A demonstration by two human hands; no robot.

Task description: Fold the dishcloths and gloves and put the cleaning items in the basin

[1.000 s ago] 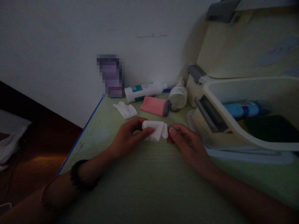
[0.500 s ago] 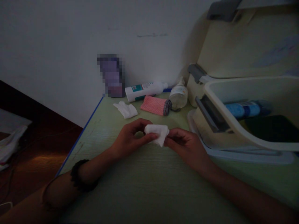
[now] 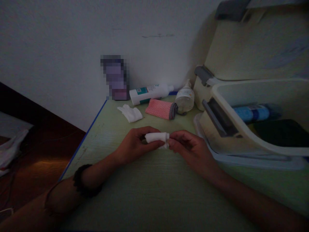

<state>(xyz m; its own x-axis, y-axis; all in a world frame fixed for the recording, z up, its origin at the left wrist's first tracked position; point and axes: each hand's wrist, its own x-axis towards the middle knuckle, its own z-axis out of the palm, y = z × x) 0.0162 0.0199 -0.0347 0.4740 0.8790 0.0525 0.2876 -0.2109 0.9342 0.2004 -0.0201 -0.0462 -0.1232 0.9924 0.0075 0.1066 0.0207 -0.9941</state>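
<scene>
Fingers of the left hand (image 3: 132,145) pinch a white roll (image 3: 155,137) over the tabletop (image 3: 154,187), thumb (image 3: 155,145) across its front, seemingly so it cannot unroll; the right hand (image 3: 194,148), fingers narrowed, grips its end, perhaps steadying it. Beyond lie a pink cloth (image 3: 159,109) and bottle (image 3: 149,93).

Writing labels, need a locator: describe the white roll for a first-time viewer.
Find the green table, then the left hand and right hand over it. Between them is the white roll. Unlike the white piece lying farther back, it is tube-shaped and held.
</scene>
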